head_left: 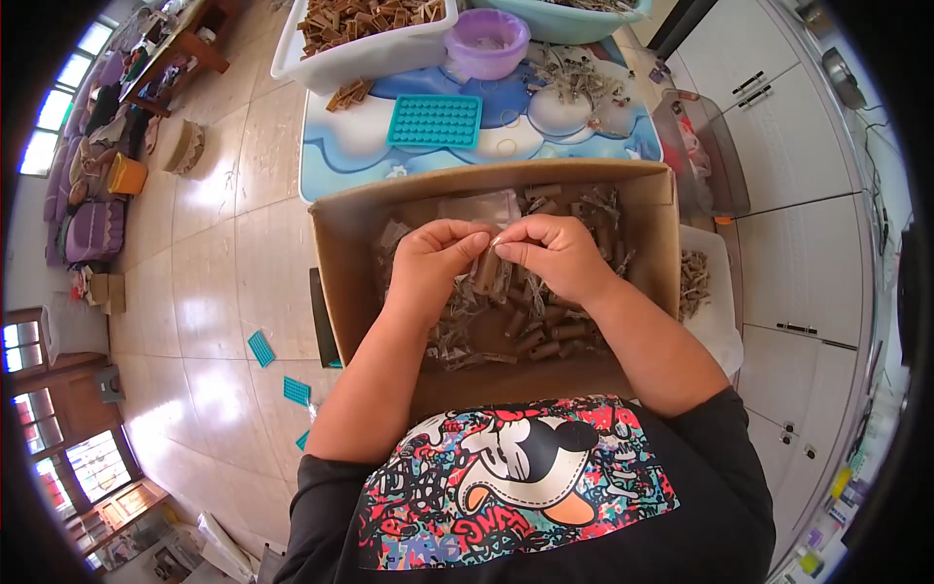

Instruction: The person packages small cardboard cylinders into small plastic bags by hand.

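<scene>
Above an open cardboard box [336,263], my left hand [435,261] and my right hand [556,251] meet with thumbs and forefingers pinched together. A tiny shiny thing shows between the fingertips, too small to name. Right beneath them is a brown stick-like piece [485,274] with clear plastic; whether it hangs from my fingers or lies in the box I cannot tell. Many short brown cylinders [530,341] and crumpled clear plastic wraps [457,321] fill the box. A clear plastic bag [484,208] lies inside by its far wall.
Beyond the box is a cloud-patterned table [350,146] with a teal studded mat [435,121], a white tub [379,60] of brown pieces, a purple bucket [488,45] and a pile of small parts [584,86]. A white tray [715,316] stands right; teal mats [261,348] lie on the floor left.
</scene>
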The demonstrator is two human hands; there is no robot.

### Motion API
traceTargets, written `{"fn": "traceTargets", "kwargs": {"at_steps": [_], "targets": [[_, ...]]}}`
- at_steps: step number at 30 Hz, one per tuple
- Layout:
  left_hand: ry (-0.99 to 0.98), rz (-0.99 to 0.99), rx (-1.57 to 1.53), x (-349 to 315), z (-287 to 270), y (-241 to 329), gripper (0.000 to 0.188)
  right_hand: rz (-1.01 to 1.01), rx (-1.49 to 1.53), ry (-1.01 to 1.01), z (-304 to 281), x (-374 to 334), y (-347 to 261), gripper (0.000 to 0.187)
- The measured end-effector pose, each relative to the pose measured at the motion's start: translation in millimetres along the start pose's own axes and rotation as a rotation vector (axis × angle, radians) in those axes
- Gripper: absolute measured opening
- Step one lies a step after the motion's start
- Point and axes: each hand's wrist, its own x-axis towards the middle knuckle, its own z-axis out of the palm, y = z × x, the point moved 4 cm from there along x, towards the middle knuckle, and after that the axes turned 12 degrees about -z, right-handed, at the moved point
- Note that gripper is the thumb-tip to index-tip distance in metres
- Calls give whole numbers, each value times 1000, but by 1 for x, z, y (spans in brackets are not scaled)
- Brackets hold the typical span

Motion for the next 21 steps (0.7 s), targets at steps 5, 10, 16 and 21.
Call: {"fn": "traceTargets", "kwargs": {"at_steps": [5,10,16,21], "targets": [[49,-20,-13,1,-2,-6,15,-393,-418,251,-8,2,-18,12],[37,29,198,-6,12,-7,15,-546,-709,129,6,-1,-33,11],[39,113,317,-6,20,-13,12,-474,-541,235,-3,3,-19,7],[64,140,177,-7,14,-7,14,-245,284,565,-49,10,-17,16]]}}
